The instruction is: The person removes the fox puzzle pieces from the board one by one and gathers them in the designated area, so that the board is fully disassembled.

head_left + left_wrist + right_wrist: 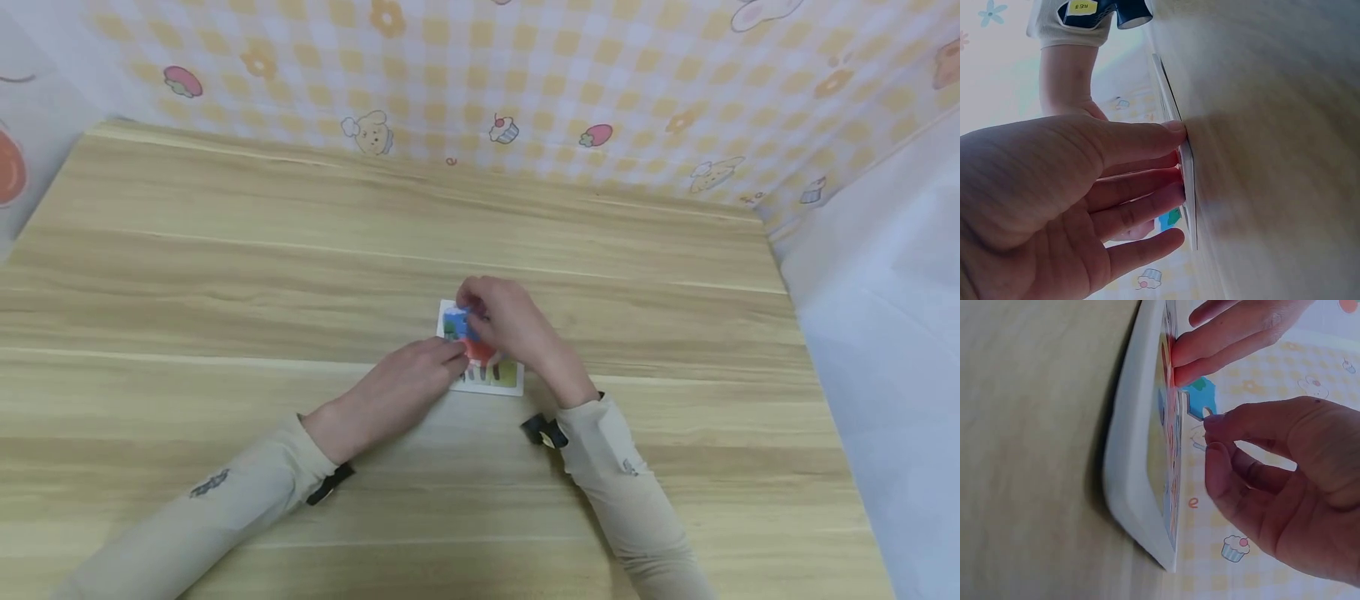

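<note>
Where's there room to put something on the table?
The table is bare between the picture board and the checkered cloth, and right of the right hand. It's crowded at the board: left hand touching it, right hand pinching a blue piece.

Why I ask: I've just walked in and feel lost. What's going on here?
A person is handling a white-bordered picture puzzle that lies on a wood-grain table. Their right hand pinches a blue-and-green puzzle piece, tilted up from the picture. Their left hand rests its fingers on the picture's red area. Whether the piece is going in or coming out, I can't tell.
</note>
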Motion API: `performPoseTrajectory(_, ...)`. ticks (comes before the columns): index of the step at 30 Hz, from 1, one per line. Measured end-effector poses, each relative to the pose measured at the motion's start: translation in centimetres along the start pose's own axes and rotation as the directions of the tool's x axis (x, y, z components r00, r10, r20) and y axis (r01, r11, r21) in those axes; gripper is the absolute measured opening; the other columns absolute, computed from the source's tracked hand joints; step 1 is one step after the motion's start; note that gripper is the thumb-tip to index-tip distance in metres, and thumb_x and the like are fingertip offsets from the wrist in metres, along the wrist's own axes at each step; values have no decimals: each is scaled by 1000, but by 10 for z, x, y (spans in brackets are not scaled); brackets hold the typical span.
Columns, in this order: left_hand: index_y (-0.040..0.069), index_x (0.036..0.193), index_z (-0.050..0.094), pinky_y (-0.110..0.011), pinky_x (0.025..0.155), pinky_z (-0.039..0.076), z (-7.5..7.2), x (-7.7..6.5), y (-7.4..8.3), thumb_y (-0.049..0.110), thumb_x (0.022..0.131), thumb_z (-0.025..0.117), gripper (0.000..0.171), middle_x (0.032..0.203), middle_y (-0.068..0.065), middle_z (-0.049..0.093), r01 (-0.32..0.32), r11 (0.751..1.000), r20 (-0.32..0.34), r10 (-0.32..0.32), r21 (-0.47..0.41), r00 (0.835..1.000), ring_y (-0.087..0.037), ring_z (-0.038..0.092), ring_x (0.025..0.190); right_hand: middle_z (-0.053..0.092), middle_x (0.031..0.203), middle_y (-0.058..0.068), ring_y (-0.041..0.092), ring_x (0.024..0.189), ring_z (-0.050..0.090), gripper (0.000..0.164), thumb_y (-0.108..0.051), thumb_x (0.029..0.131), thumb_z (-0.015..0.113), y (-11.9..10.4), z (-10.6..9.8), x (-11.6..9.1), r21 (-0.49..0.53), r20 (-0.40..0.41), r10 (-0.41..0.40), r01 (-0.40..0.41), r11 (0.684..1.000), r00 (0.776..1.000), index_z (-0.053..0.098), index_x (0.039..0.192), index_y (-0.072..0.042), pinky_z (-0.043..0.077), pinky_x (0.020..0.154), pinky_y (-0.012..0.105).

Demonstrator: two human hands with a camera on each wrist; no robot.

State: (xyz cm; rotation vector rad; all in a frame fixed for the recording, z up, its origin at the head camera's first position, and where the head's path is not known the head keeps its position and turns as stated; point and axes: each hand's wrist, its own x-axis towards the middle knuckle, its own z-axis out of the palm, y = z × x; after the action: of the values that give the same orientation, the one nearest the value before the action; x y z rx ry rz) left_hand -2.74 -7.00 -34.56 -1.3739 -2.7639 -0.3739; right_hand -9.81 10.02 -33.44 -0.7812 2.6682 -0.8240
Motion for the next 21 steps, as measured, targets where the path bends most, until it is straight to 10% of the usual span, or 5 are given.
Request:
performPoseTrajectory(12,-3,113,61,-36,88,47,0,0,-1,-6,82,64,31,112,-13,60,9,1000,10,-9,-30,1000,-23,57,101,65,89,2,12,77,57,14,-6,84,66,3,-5,-1,-72,-9,11,-12,997,1000,69,98,-7,47,66,21)
performPoseTrajectory(21,1,109,64,-32,86,48,0,3,-5,-1,83,62,26,109,-9,62,51,997,14,-51,-60,999,-21,58,98,66,90,10,21,78,58,15,-1,80,67,40,-41,-19,3,-249,-17,19,1000,968,67,95,0,48,68,31)
